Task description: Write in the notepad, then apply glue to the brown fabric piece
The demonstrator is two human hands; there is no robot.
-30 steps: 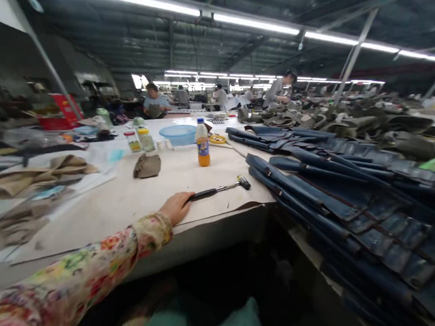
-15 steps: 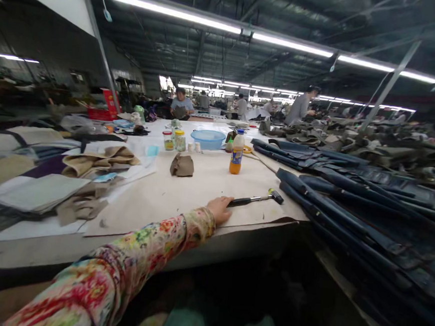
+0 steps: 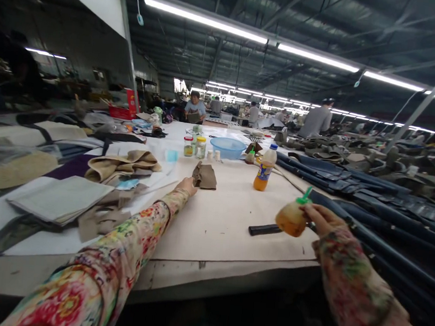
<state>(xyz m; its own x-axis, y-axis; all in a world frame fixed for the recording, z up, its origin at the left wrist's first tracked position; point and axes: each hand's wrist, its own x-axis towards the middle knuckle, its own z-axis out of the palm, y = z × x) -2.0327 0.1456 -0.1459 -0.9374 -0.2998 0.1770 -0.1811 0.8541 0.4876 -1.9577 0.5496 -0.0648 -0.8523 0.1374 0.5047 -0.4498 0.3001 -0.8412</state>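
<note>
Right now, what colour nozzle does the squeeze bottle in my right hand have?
The nozzle is bright green, best seen in the head view.

The table (image 3: 229,244) bears brown material (image 3: 206,177), 1 blue basin (image 3: 228,151), 1 blue-capped bottle (image 3: 264,171).

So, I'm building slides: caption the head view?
Right hand holds a green-nozzled bottle over a pale worktable; left hand at some brown fabric.

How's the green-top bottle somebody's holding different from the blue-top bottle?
The green-top bottle is squat and round; the blue-top bottle is taller. The green-top bottle is held; the blue-top bottle stands on the table. Both look partly filled with something orangey.
</note>
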